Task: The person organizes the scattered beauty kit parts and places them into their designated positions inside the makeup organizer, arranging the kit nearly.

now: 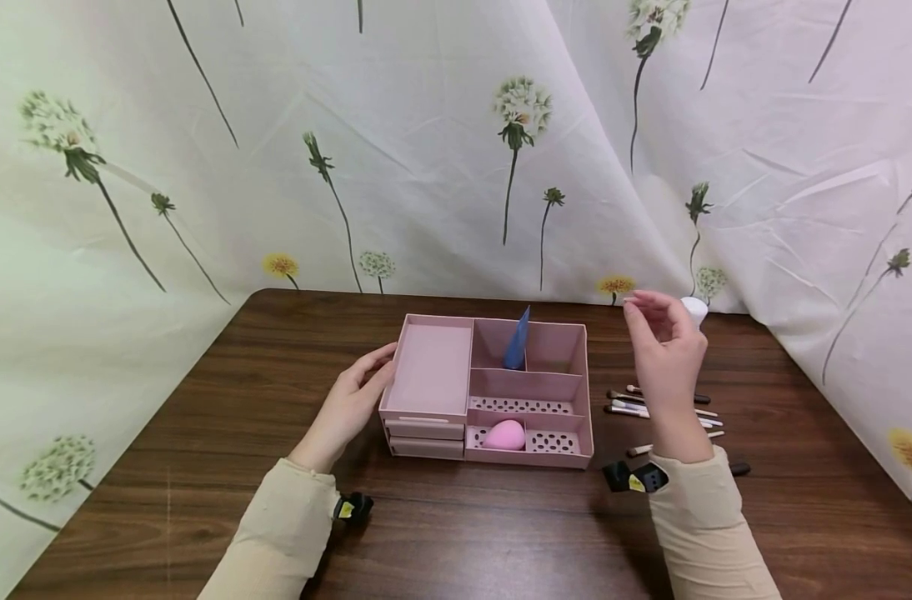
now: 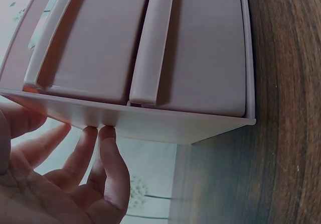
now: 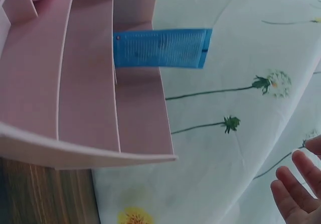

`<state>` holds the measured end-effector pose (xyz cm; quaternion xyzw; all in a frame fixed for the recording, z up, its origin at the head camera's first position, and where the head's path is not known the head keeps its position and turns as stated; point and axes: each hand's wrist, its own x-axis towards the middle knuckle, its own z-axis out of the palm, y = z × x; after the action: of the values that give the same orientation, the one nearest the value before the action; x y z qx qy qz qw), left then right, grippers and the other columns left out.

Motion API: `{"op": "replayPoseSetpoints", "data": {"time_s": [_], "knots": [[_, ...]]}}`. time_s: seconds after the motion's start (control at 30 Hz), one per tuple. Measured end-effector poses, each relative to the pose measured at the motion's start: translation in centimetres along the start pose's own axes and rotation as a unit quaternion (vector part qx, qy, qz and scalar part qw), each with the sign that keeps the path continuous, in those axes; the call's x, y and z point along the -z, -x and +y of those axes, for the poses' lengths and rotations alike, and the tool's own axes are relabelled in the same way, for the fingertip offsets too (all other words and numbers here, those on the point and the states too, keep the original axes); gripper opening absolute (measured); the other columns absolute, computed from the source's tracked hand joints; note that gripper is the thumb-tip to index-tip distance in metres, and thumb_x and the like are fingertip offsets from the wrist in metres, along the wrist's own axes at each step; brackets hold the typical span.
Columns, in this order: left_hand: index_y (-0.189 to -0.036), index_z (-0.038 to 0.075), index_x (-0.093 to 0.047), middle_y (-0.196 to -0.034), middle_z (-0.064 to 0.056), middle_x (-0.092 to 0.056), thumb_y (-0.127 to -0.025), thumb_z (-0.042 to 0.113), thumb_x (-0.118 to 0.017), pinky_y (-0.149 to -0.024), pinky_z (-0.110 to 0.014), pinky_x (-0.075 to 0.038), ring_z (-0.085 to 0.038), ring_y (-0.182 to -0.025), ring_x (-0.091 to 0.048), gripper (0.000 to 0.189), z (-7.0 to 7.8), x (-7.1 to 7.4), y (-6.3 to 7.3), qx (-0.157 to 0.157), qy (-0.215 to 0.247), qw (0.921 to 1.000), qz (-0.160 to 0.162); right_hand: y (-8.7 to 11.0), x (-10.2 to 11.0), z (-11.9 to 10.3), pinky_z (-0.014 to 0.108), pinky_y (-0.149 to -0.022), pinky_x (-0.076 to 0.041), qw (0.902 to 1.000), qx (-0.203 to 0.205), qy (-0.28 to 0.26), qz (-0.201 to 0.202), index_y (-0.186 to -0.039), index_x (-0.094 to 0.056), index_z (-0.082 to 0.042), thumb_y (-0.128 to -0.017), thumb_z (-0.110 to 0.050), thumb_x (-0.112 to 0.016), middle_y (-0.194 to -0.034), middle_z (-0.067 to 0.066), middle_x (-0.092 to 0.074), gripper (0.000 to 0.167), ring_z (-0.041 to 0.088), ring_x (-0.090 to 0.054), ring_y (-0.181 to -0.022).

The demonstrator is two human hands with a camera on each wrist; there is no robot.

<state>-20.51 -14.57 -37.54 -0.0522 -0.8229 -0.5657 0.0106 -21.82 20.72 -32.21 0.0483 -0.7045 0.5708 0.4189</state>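
A pink desktop organizer [image 1: 432, 367] stands on the table, with two drawers [image 2: 200, 48] at its front left. My left hand [image 1: 357, 400] touches the organizer's left side wall, and in the left wrist view several fingertips [image 2: 108, 132] rest against that wall. A blue tube [image 1: 517, 342] stands upright in a rear compartment. In a front compartment lies a pink makeup sponge [image 1: 505, 435]. My right hand [image 1: 668, 350] is raised to the right of the organizer, fingers loosely bent and holding nothing. Partly hidden behind it is a white object [image 1: 694, 310], its kind unclear.
Several makeup brushes [image 1: 628, 408] lie on the dark wooden table [image 1: 456, 533], right of the organizer and partly under the right arm. A white cloth printed with dandelions [image 1: 426, 167] hangs behind the table.
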Motion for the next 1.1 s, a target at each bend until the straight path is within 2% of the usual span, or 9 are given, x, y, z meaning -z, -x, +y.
{"op": "replayPoseSetpoints", "data": {"time_s": [0.23, 0.33, 0.47, 0.53, 0.7, 0.8, 0.93, 1.1], "knots": [[-0.147, 0.009, -0.048, -0.139, -0.020, -0.053, -0.105, 0.026, -0.048, -0.104, -0.043, -0.038, -0.031, -0.125, -0.050, 0.045, 0.0, -0.1, -0.1, 0.002, -0.001, 1.0000, -0.002, -0.6, 1.0, 0.4, 0.014, -0.076, -0.050, 0.9996, -0.019, 0.013, 0.015, -0.108, -0.069, 0.008, -0.091, -0.008, -0.070, -0.091, -0.020, -0.068, 0.023, 0.001, -0.065, -0.085], [-0.147, 0.009, -0.048, -0.138, -0.020, -0.054, -0.105, 0.026, -0.048, -0.104, -0.042, -0.038, -0.031, -0.125, -0.051, 0.045, 0.0, -0.1, -0.1, 0.001, -0.002, 1.0000, -0.001, -0.9, 1.4, 0.6, 0.016, -0.085, -0.050, 0.9989, -0.030, 0.020, 0.031, -0.110, -0.069, 0.007, -0.090, -0.007, -0.070, -0.096, -0.019, -0.067, 0.025, 0.002, -0.065, -0.093], [-0.146, 0.010, -0.048, -0.138, -0.019, -0.055, -0.105, 0.026, -0.049, -0.104, -0.041, -0.039, -0.030, -0.124, -0.052, 0.044, 0.0, -0.1, -0.2, 0.004, 0.000, 1.0000, 0.002, -1.3, 1.9, 1.1, 0.025, -0.100, -0.047, 0.9970, -0.044, 0.025, 0.058, -0.113, -0.069, 0.004, -0.088, -0.004, -0.071, -0.103, -0.016, -0.066, 0.026, 0.003, -0.062, -0.104], [-0.146, 0.010, -0.048, -0.138, -0.019, -0.055, -0.105, 0.026, -0.048, -0.104, -0.041, -0.039, -0.029, -0.123, -0.052, 0.044, 0.0, -0.1, -0.2, 0.003, -0.001, 1.0000, 0.002, -1.5, 2.1, 1.5, 0.027, -0.103, -0.045, 0.9958, -0.050, 0.026, 0.072, -0.114, -0.068, 0.004, -0.088, -0.003, -0.071, -0.106, -0.014, -0.065, 0.028, 0.004, -0.059, -0.107], [-0.147, 0.010, -0.048, -0.139, -0.019, -0.055, -0.105, 0.025, -0.049, -0.104, -0.042, -0.039, -0.030, -0.123, -0.052, 0.044, -0.1, -0.1, -0.2, 0.002, 0.002, 1.0000, 0.001, -1.8, 2.6, 2.8, 0.025, -0.095, -0.047, 0.9919, -0.068, 0.039, 0.101, -0.119, -0.068, -0.001, -0.087, -0.003, -0.072, -0.113, -0.010, -0.062, 0.032, 0.011, -0.060, -0.109], [-0.147, 0.009, -0.048, -0.139, -0.019, -0.055, -0.105, 0.024, -0.048, -0.103, -0.040, -0.039, -0.029, -0.123, -0.053, 0.044, 0.0, -0.1, -0.1, 0.000, 0.001, 1.0000, 0.001, -1.9, 2.8, 3.4, 0.026, -0.097, -0.046, 0.9897, -0.071, 0.049, 0.114, -0.121, -0.067, -0.002, -0.087, -0.004, -0.072, -0.118, -0.004, -0.063, 0.034, 0.011, -0.059, -0.113], [-0.146, 0.009, -0.048, -0.139, -0.019, -0.056, -0.105, 0.024, -0.048, -0.102, -0.037, -0.040, -0.029, -0.123, -0.053, 0.044, 0.1, -0.1, 0.0, -0.001, 0.001, 1.0000, 0.003, -2.1, 3.1, 4.1, 0.031, -0.108, -0.041, 0.9883, -0.068, 0.053, 0.126, -0.121, -0.066, 0.001, -0.087, -0.003, -0.071, -0.125, 0.005, -0.064, 0.035, 0.005, -0.054, -0.119], [-0.146, 0.008, -0.048, -0.139, -0.020, -0.055, -0.105, 0.024, -0.048, -0.103, -0.038, -0.040, -0.029, -0.124, -0.053, 0.044, 0.4, 0.0, 0.2, -0.002, 0.006, 1.0000, 0.002, -2.1, 3.4, 5.0, 0.031, -0.107, -0.042, 0.9869, -0.084, 0.068, 0.120, -0.124, -0.065, 0.001, -0.088, -0.003, -0.071, -0.134, 0.011, -0.062, 0.037, 0.007, -0.053, -0.122]]}}
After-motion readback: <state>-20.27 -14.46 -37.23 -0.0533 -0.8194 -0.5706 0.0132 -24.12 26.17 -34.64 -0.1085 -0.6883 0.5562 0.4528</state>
